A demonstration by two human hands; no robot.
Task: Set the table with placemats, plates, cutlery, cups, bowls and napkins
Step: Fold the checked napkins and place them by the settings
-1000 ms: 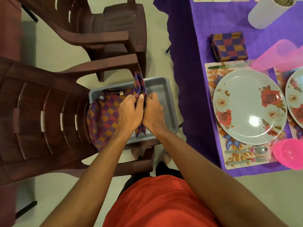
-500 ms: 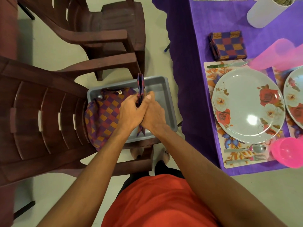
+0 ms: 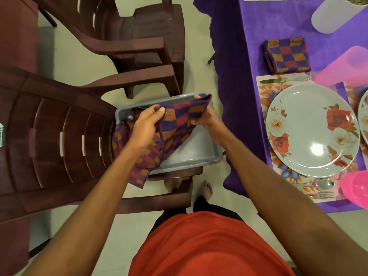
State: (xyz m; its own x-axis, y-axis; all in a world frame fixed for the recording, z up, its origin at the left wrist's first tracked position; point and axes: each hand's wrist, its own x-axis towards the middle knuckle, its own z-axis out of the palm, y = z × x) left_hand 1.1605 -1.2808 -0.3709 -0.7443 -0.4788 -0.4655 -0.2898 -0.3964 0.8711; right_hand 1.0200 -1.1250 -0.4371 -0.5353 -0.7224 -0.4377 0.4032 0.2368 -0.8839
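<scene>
Both hands hold a checked purple, orange and red napkin (image 3: 179, 120) stretched over a grey tray (image 3: 199, 154) that rests on a brown chair seat. My left hand (image 3: 147, 124) pinches its left edge and my right hand (image 3: 207, 118) grips its right corner. Another checked napkin (image 3: 137, 162) hangs over the tray's left rim under my left arm. On the purple table at right lies a folded napkin (image 3: 286, 55) above a floral placemat (image 3: 266, 92) with a rose-patterned plate (image 3: 312, 128), a knife (image 3: 284, 80), a spoon (image 3: 322, 184) and a fork (image 3: 324, 195).
Two brown plastic chairs (image 3: 59, 136) stand left of the table, one behind the other (image 3: 139, 36). A pink cup (image 3: 346, 66), a pink bowl (image 3: 356, 188), a second plate (image 3: 363, 118) and a white cup (image 3: 336, 14) sit at the table's right side.
My hands were pressed together on the folded napkin; now they have moved apart, spreading the napkin wide over the tray.
</scene>
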